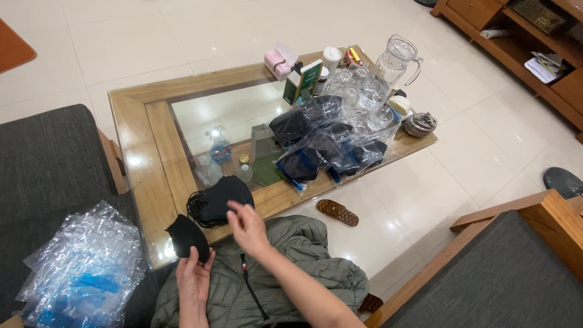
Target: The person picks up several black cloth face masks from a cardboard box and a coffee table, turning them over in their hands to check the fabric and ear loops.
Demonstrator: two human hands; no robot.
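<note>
Our left hand [193, 280] holds one black mask [187, 238] at the table [136, 158] edge. Our right hand [248, 226] is open wide, empty, just beside the mask pile [220, 197]. Clear bags [82, 267] lie on the sofa.

Arms: we see both forearms bare, with no sleeves in view.
Left hand [193, 280]: bare, no glove; we spot no ring or watch.
Right hand [247, 226]: bare, no glove; wrist plain.
Jacket [303, 267]: olive-green quilted puffer across our lap, stitched in narrow bands.
Zip: dark zip line with a small red pull at the top.
</note>
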